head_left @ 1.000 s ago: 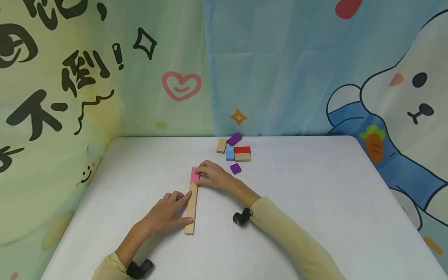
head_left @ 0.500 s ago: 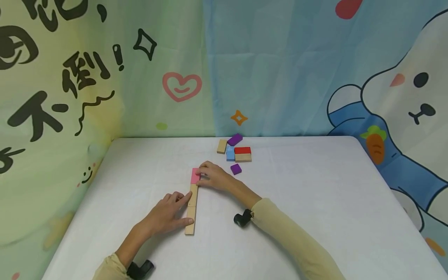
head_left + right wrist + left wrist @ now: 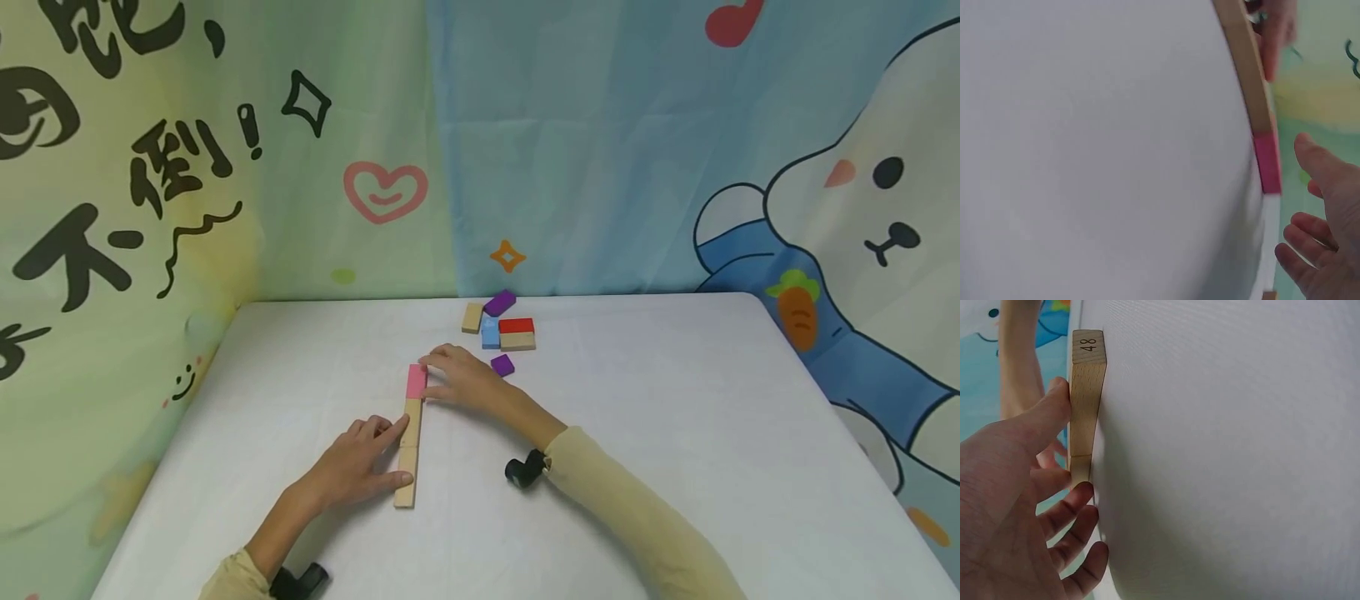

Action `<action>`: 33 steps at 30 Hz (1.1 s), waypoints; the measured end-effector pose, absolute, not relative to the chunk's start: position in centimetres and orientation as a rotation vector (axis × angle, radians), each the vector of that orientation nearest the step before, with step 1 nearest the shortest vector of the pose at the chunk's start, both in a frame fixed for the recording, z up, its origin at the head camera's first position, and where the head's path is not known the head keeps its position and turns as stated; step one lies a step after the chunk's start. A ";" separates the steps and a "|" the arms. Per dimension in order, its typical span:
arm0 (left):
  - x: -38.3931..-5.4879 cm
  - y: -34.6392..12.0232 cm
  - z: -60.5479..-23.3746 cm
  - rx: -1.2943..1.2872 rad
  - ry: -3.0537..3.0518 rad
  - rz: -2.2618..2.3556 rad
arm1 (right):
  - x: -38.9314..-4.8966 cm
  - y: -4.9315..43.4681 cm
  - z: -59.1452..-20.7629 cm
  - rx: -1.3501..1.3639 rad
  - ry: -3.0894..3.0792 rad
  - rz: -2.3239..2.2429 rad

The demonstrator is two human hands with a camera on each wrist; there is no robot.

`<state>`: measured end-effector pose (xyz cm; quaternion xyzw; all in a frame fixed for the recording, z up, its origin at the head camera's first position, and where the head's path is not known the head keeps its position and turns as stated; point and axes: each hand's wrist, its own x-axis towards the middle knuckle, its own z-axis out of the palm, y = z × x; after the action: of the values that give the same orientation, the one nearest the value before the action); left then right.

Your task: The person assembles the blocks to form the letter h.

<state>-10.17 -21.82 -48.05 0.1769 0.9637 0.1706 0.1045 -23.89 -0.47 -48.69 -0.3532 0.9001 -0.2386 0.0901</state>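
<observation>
A pink block (image 3: 416, 382) and two plain wooden blocks, the middle one (image 3: 412, 432) and the near one (image 3: 405, 495), lie end to end in a straight row. My left hand (image 3: 347, 463) rests its thumb and index fingertip on the wooden pair, fingers extended. In the left wrist view, the near wooden block (image 3: 1087, 406) bears the number 48 on its end. Beside the pink block's right edge is my right hand (image 3: 467, 385), fingers relaxed and spread. The right wrist view shows its thumb (image 3: 1315, 156) apart from the pink block (image 3: 1268, 164).
Loose blocks lie behind the row to the right: purple (image 3: 500, 302), wooden (image 3: 472, 317), blue (image 3: 490, 333), red (image 3: 517, 325) over another wooden one (image 3: 517, 342), and a nearer purple piece (image 3: 502, 365). A printed curtain (image 3: 585, 167) hangs behind the white table (image 3: 637, 383).
My right fingers have come off the pink block and drawn slightly to the right. The left hand keeps its place on the wooden blocks. The head view has shifted a little.
</observation>
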 end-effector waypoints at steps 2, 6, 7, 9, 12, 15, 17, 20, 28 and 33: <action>-10.2 -21.8 -48.1 0.512 2.840 0.497 | -24.3 0.2 -48.3 -1.015 2.667 -0.776; -10.1 -21.9 -48.2 0.495 2.839 0.507 | -25.2 1.9 -47.9 -0.920 2.654 -0.832; -10.0 -21.9 -48.2 0.497 2.840 0.510 | -25.5 2.3 -47.9 -0.897 2.659 -0.839; -10.0 -22.0 -48.2 0.497 2.841 0.523 | -26.1 3.1 -47.7 -0.820 2.672 -0.866; -9.9 -22.0 -48.2 0.514 2.848 0.535 | -27.1 4.4 -47.4 -0.725 2.724 -0.926; -10.0 -22.0 -48.4 0.526 2.852 0.539 | -28.2 5.8 -47.2 -0.641 2.780 -0.989; -10.0 -22.0 -48.4 0.534 2.853 0.534 | -28.7 6.6 -47.2 -0.601 2.807 -1.002; -10.0 -22.0 -48.4 0.544 2.859 0.526 | -29.1 7.7 -47.5 -0.541 2.801 -1.025; -10.0 -22.0 -48.0 0.553 2.877 0.527 | -29.6 8.5 -48.6 -0.636 2.779 -0.985; -10.0 -22.0 -48.2 0.553 2.853 0.543 | -30.1 8.0 -48.6 -0.651 2.830 -0.920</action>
<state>-9.99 -22.01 -48.21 0.1862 0.9609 0.1830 0.0926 -30.12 8.02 -48.56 -0.2135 0.9280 -0.3016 0.0477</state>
